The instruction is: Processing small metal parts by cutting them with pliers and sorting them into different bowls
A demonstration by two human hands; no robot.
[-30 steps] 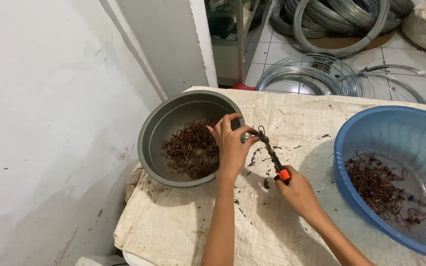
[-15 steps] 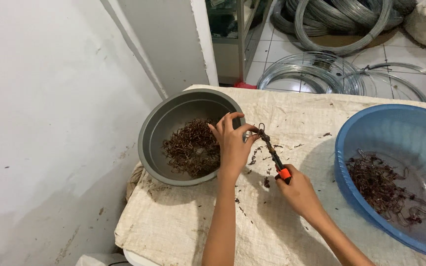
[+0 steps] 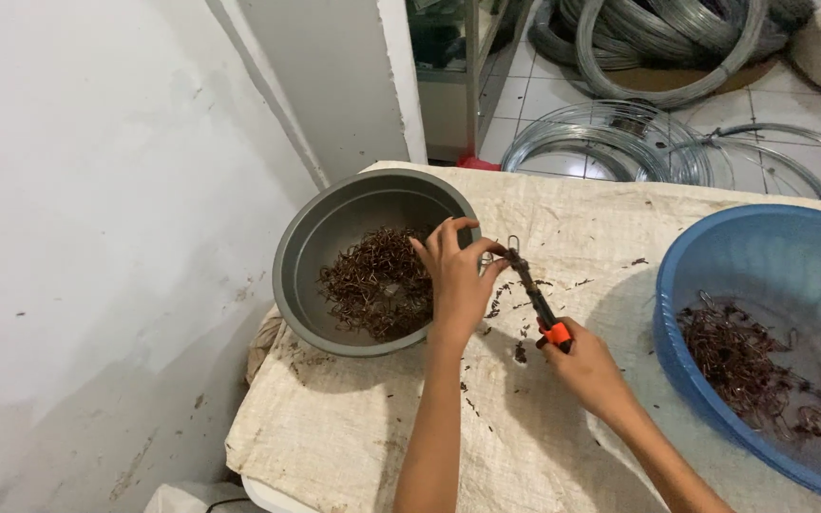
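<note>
Bench carries a grey bowl with rusty wire hooks and a blue basin with some more. Left hand pinches one small hook beside the bowl; right hand grips orange-handled pliers.

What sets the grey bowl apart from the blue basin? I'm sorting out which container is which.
The grey bowl is dull metal-grey and smaller; the blue basin is bright blue and wider. The bowl sits at the cloth's left edge beside the left hand; the basin sits at the right, partly out of view. The bowl's rusty wire pieces form a denser heap; the basin's lie thinner. Both are round and hold brown wire hooks.
</note>
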